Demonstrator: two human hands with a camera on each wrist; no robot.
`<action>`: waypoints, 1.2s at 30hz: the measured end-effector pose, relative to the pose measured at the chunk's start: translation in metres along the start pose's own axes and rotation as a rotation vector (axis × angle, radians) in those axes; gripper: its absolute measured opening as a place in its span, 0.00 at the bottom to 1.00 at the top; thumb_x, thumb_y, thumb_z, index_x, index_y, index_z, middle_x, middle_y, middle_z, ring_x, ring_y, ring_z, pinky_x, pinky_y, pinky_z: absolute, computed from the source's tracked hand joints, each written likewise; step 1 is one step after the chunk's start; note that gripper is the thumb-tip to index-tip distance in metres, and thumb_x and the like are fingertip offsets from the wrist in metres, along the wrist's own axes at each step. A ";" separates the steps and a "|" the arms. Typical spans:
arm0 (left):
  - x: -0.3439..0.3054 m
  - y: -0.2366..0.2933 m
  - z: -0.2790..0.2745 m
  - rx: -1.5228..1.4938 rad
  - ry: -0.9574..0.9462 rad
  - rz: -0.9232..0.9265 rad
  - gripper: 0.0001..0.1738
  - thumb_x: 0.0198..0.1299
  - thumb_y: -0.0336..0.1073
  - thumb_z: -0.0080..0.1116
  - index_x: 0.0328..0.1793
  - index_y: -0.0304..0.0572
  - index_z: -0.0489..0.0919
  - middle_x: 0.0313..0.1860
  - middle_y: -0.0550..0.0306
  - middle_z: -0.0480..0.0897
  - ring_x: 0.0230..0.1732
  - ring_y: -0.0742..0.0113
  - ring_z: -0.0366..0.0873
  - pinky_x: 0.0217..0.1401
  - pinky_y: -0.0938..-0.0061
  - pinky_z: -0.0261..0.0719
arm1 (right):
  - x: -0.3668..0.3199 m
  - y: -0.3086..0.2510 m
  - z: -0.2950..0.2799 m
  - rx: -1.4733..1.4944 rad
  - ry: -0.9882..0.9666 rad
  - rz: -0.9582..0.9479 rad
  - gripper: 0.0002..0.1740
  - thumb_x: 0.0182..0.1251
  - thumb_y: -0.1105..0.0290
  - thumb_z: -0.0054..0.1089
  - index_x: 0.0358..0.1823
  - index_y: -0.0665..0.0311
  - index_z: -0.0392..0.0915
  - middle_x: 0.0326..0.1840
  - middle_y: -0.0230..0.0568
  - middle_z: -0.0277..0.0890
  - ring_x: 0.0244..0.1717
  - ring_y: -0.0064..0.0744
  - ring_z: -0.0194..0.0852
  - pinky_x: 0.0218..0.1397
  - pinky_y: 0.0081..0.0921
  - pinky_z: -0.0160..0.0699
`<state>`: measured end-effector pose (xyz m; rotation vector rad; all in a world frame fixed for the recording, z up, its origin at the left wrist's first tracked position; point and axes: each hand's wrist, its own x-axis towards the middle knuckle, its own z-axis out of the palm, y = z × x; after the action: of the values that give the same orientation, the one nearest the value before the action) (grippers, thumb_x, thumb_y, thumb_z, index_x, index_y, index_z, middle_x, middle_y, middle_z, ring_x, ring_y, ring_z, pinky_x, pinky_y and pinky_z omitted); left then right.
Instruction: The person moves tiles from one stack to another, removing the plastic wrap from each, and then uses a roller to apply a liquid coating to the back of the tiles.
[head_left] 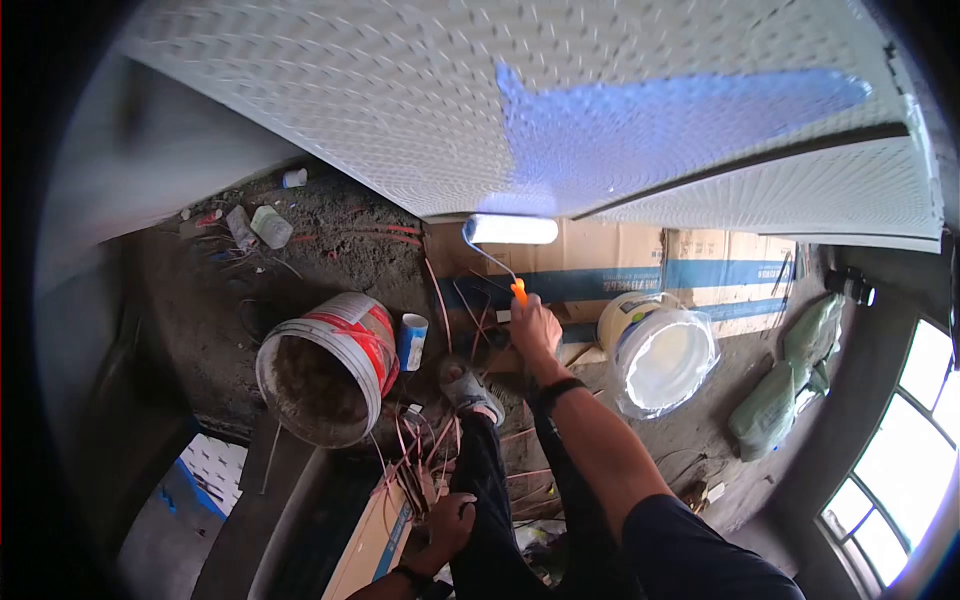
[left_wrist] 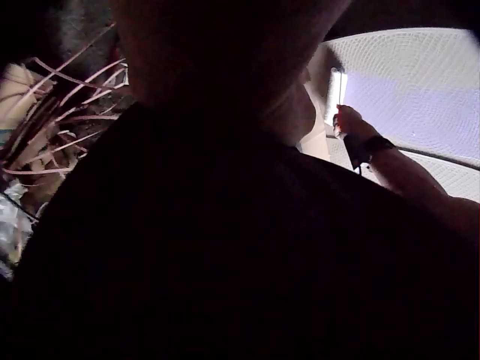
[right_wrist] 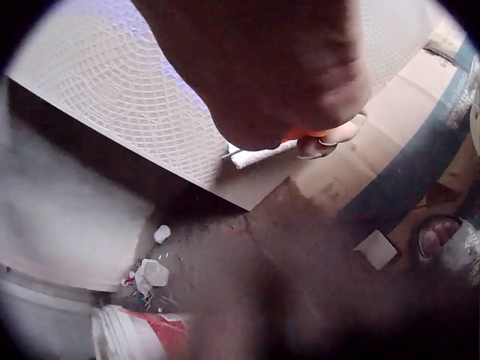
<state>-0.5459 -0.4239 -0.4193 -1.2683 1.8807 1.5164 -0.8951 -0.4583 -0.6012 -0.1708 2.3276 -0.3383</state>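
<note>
In the head view my right hand (head_left: pixel 536 328) grips the orange handle (head_left: pixel 519 291) of a paint roller. Its white roller sleeve (head_left: pixel 512 229) overlaps the lower edge of a large, pale textured panel (head_left: pixel 400 110). A blue-violet coated patch (head_left: pixel 620 125) spreads over the panel above the roller. The right wrist view has the curled right fingers (right_wrist: pixel 330 142) around the orange grip, with part of the white sleeve showing behind. Low in the head view, my left hand (head_left: pixel 450 522) rests by the left leg, fingers loosely curled, holding nothing. The left wrist view is mostly dark.
A red-and-white bucket (head_left: pixel 375 335) stands left of the feet, beside a blue-and-white cylinder (head_left: pixel 412 342). To the right is a plastic-lined tub (head_left: pixel 625 315) with white contents. Flattened cardboard (head_left: pixel 590 255) covers floor below the panel. Pinkish strips (head_left: pixel 405 455) lie near the left foot.
</note>
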 end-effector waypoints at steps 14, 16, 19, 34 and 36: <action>-0.005 -0.033 -0.020 0.103 -0.080 0.066 0.14 0.56 0.41 0.56 0.45 0.44 0.84 0.41 0.48 0.84 0.47 0.49 0.81 0.53 0.58 0.77 | -0.046 -0.019 0.083 0.535 -0.056 -0.013 0.25 0.68 0.56 0.53 0.54 0.71 0.65 0.44 0.67 0.77 0.48 0.67 0.77 0.51 0.52 0.75; -0.007 -0.041 -0.026 0.067 -0.074 0.061 0.14 0.57 0.41 0.56 0.45 0.44 0.84 0.42 0.48 0.84 0.47 0.48 0.81 0.53 0.58 0.77 | -0.024 -0.021 0.118 0.530 -0.022 -0.043 0.25 0.68 0.56 0.53 0.54 0.71 0.66 0.45 0.66 0.78 0.48 0.67 0.77 0.51 0.52 0.75; -0.007 -0.043 -0.041 0.004 -0.078 0.077 0.15 0.59 0.40 0.54 0.46 0.41 0.83 0.44 0.47 0.84 0.49 0.47 0.80 0.55 0.57 0.76 | 0.010 -0.022 0.161 0.526 0.027 -0.061 0.26 0.67 0.55 0.53 0.55 0.70 0.70 0.42 0.59 0.79 0.37 0.51 0.82 0.40 0.40 0.79; -0.009 -0.055 -0.055 -0.103 -0.021 0.167 0.13 0.59 0.39 0.53 0.44 0.41 0.83 0.41 0.48 0.84 0.45 0.47 0.80 0.51 0.56 0.76 | -0.047 -0.077 0.100 0.430 0.111 -0.131 0.25 0.68 0.55 0.50 0.57 0.68 0.70 0.45 0.64 0.78 0.49 0.66 0.76 0.51 0.52 0.73; -0.011 -0.057 -0.055 -0.065 -0.039 0.197 0.13 0.59 0.39 0.53 0.43 0.41 0.83 0.41 0.48 0.84 0.45 0.47 0.80 0.51 0.56 0.77 | -0.069 -0.087 0.076 0.418 0.126 -0.180 0.25 0.70 0.55 0.50 0.59 0.67 0.67 0.46 0.66 0.77 0.49 0.68 0.75 0.52 0.54 0.72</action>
<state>-0.4808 -0.4694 -0.4242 -1.0991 1.9951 1.7012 -0.7907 -0.5404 -0.5797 -0.1552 2.3100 -0.9374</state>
